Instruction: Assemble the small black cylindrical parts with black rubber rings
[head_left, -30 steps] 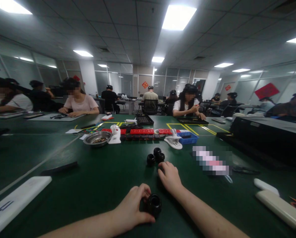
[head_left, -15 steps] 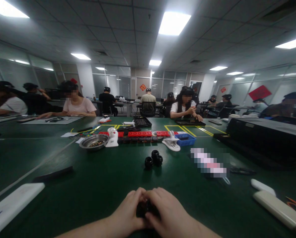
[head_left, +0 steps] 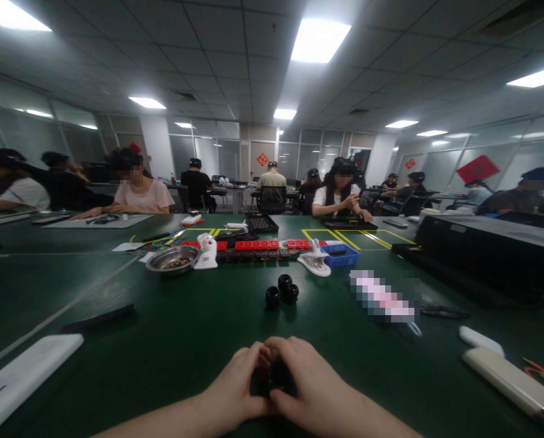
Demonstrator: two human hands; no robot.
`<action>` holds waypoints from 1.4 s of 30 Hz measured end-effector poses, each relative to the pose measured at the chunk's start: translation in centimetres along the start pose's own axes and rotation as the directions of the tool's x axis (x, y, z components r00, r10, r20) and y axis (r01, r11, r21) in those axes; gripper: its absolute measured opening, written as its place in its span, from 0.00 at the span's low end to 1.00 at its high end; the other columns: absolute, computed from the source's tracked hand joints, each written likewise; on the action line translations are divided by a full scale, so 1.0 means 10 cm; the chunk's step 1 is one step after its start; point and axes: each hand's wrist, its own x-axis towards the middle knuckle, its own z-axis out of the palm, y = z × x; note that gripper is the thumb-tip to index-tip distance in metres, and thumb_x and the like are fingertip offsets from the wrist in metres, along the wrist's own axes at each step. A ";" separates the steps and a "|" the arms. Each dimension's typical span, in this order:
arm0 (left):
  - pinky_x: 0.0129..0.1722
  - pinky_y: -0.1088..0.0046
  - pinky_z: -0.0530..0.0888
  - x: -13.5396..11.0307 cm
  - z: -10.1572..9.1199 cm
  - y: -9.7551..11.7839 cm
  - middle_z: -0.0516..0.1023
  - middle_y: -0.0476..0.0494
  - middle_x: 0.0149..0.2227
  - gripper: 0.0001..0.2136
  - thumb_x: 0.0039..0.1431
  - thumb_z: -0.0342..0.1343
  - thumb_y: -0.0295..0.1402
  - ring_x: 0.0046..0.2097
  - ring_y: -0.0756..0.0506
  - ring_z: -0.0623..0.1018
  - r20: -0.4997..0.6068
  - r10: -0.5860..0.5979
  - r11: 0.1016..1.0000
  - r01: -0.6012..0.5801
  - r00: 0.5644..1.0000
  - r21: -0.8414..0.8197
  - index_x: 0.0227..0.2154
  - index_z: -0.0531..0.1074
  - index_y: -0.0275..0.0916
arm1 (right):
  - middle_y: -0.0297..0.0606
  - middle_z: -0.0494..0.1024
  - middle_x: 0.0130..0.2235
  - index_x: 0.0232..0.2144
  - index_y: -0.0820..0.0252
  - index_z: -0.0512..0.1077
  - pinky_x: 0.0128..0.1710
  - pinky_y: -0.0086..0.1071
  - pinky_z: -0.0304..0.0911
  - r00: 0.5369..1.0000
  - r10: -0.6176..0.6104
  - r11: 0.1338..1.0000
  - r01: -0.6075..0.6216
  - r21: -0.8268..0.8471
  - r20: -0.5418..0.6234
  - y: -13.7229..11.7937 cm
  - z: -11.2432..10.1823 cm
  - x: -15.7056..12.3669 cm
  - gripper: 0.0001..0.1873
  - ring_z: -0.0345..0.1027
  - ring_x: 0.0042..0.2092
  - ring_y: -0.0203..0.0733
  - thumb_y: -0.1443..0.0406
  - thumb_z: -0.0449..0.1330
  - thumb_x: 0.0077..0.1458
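Note:
My left hand (head_left: 238, 383) and my right hand (head_left: 311, 380) meet at the front of the table, fingers and thumbs curled around a glossy black round piece (head_left: 278, 374). Most of that piece is hidden by the fingers, so its exact kind cannot be made out. Straight beyond the hands, three shiny black round pieces with openings (head_left: 272, 297) stand close together on the green tabletop (head_left: 199, 340).
Behind them lie a metal bowl (head_left: 156, 261) of small parts, a white stand (head_left: 205, 257), a red-and-black strip (head_left: 256, 245), a white clip (head_left: 315, 263) and a blue tray (head_left: 345, 258). A black case (head_left: 482, 255) stands right. Co-workers sit across the table.
Both hands have shifted slightly upward in view and the right hand's fingers have turned a little around the black piece. The things on the table stay put.

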 end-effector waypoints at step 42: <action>0.48 0.63 0.64 0.00 -0.02 0.04 0.69 0.44 0.44 0.19 0.40 0.65 0.38 0.46 0.40 0.67 -0.055 0.159 0.974 -0.148 0.986 0.172 0.39 0.72 0.42 | 0.38 0.67 0.45 0.44 0.58 0.65 0.47 0.30 0.55 1.000 -0.010 0.999 0.010 0.032 -0.020 0.06 0.02 -0.03 0.25 0.60 0.46 0.41 0.74 0.55 0.39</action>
